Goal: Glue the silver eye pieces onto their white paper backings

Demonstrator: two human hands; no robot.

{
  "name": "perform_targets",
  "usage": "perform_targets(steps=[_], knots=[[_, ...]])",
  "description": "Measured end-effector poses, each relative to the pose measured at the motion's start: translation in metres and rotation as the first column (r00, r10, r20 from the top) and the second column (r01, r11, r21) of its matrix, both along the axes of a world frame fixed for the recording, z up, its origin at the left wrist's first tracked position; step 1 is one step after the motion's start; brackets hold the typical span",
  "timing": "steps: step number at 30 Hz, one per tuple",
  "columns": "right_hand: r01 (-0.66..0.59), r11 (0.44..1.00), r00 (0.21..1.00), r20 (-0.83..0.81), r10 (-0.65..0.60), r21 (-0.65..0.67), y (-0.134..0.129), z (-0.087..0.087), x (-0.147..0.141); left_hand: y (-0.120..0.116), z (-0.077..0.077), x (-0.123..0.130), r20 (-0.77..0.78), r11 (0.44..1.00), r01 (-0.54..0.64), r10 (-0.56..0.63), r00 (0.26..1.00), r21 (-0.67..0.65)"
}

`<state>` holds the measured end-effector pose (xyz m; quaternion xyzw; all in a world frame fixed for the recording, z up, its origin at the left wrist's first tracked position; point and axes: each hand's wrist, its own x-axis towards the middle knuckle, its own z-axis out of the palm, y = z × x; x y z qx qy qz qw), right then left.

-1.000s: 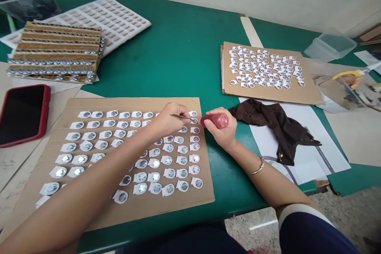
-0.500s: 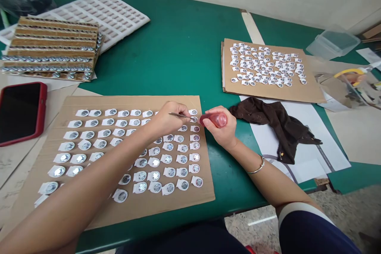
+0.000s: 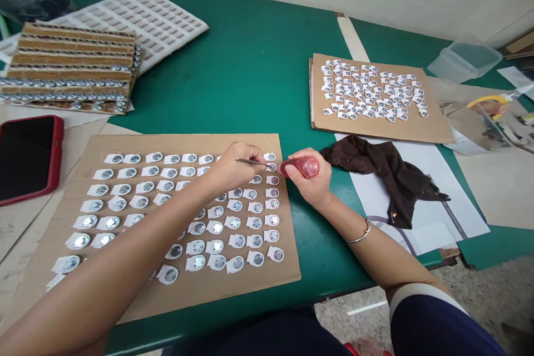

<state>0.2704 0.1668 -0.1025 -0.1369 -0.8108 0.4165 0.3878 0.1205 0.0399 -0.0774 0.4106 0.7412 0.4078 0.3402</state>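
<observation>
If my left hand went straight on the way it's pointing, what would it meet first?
Probably the small silver disc by the tip of the metal tool, then the red bottle; depth and contact there are unclear.

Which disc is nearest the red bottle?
The second disc from the far end of the rightmost column on the near cardboard sheet; only it sits between the thin metal tool and the red bottle.
</observation>
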Motion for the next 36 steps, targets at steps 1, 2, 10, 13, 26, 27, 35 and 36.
perform_targets(steps=[1, 2, 10, 13, 26, 27, 35, 36], knots=[[0.004, 1.0, 1.0, 0.002, -0.004, -0.002, -0.0001, -0.0001, -0.0001, 0.0, -0.0002, 0.0, -0.002, 1.0, 0.002, -0.002, 1.0, 0.0], [0.007, 1.0, 1.0, 0.004, -0.007, -0.004, -0.0001, -0.0003, -0.0003, -0.0001, -0.0004, 0.0, -0.002, 1.0, 0.002, -0.002, 1.0, -0.001], [-0.003, 1.0, 1.0, -0.018, 0.003, -0.017, -0.0007, -0.0016, -0.001, -0.0008, -0.0022, -0.0004, 0.023, 0.999, -0.011, 0.012, 1.0, -0.037], [-0.014, 1.0, 0.999, -0.029, 0.014, -0.022, -0.0011, -0.0013, -0.001, -0.0007, -0.0012, 0.0002, 0.031, 0.999, -0.015, 0.017, 0.999, -0.042], [0.0, 1.0, 1.0, -0.024, 0.0, -0.022, -0.0003, -0.0014, -0.0009, -0.0006, -0.0009, -0.0003, 0.023, 0.997, -0.021, 0.023, 0.999, -0.069], [0.0, 1.0, 1.0, -0.026, -0.001, -0.025, -0.0001, -0.0016, -0.0006, -0.0005, -0.0009, -0.0003, 0.02, 0.997, -0.024, 0.025, 0.999, -0.072], [0.031, 0.999, 0.999, -0.016, -0.031, -0.012, 0.0031, -0.0032, 0.0006, -0.0013, -0.0036, -0.0005, 0.05, 0.997, -0.026, 0.029, 0.998, -0.066], [0.036, 0.999, 0.999, -0.01, -0.036, -0.008, 0.0034, -0.0033, 0.0007, -0.0014, -0.0042, -0.0008, 0.051, 0.998, -0.025, 0.029, 0.998, -0.062]])
